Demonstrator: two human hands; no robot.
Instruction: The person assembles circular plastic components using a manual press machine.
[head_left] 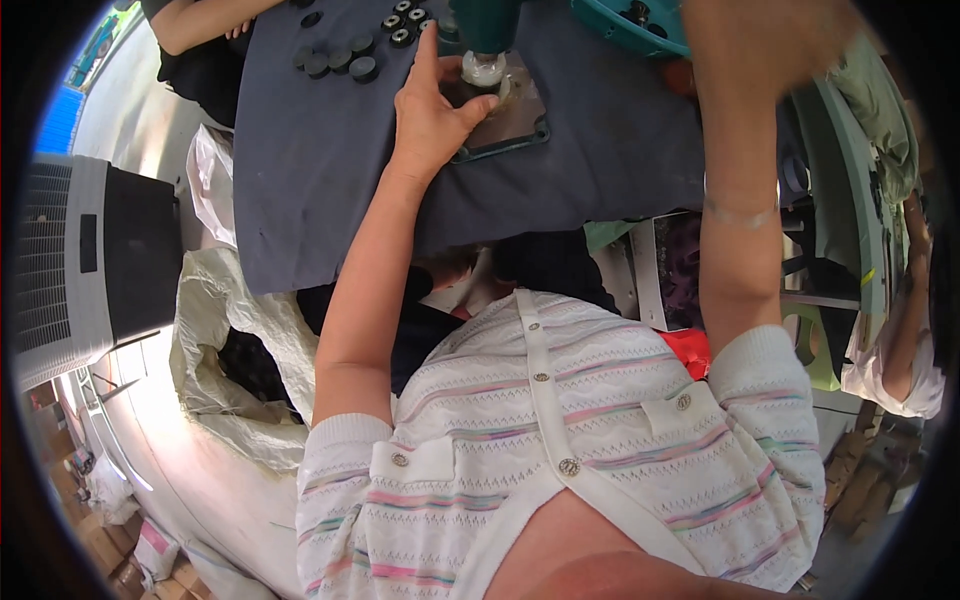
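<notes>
My left hand (432,112) lies on the dark blue-grey cloth of the table (320,190), at the edge of a metal base plate (510,125). Its index finger points away from me and its thumb reaches toward the silver tip (484,70) of a teal press head (484,25) just above the plate. Whether something small is pinched there is hidden. My right forearm (740,200) rises to the top edge, where my right hand (770,35) is blurred near a teal machine part (630,25). Several black round pieces (340,60) lie left of the press.
Another person's arm (200,20) rests at the table's far left corner. A grey-and-black air cooler (90,260) stands on the left, with white sacks (225,330) beside it. A second person (900,350) sits at the right, beside green furniture (850,200).
</notes>
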